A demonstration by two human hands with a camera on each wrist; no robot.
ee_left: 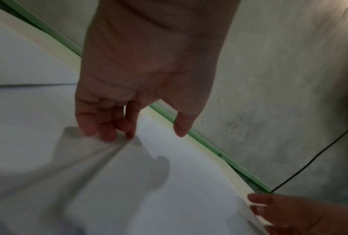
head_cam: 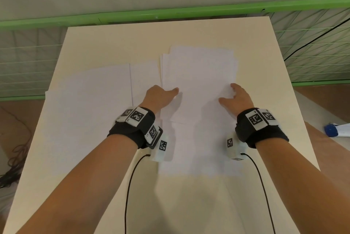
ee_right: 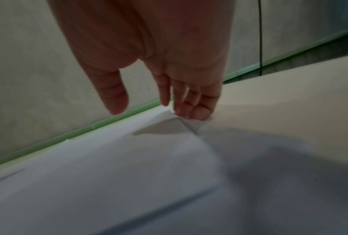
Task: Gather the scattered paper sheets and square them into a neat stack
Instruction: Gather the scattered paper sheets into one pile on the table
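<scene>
Between my two hands lies the half-gathered pile, long axis running away from me. Left fingers pinch its left edge, right fingers seemingly grip its right. Loose sheets lie outside my left hand, the nearer.

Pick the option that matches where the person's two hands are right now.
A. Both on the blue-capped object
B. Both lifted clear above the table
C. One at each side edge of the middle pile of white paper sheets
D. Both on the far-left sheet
C: the left hand and right hand flank the middle pile of white paper sheets, fingers at its edges.
</scene>
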